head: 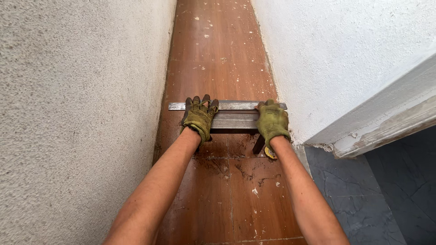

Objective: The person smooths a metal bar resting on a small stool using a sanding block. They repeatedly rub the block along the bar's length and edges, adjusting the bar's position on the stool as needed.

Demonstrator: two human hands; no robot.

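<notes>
Lying across the brown tiled floor between two rough white walls, the long grey metal bars sit under both gloved hands, left hand and right hand each holding an end.

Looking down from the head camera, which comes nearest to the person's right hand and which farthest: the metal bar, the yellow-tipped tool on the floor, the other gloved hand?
From the right hand:
1. Metal bar, under its grip, across the brown floor.
2. Yellow-tipped tool, just below the wrist, by the right wall.
3. Left hand, on the bar's other end, near the left wall.
</notes>
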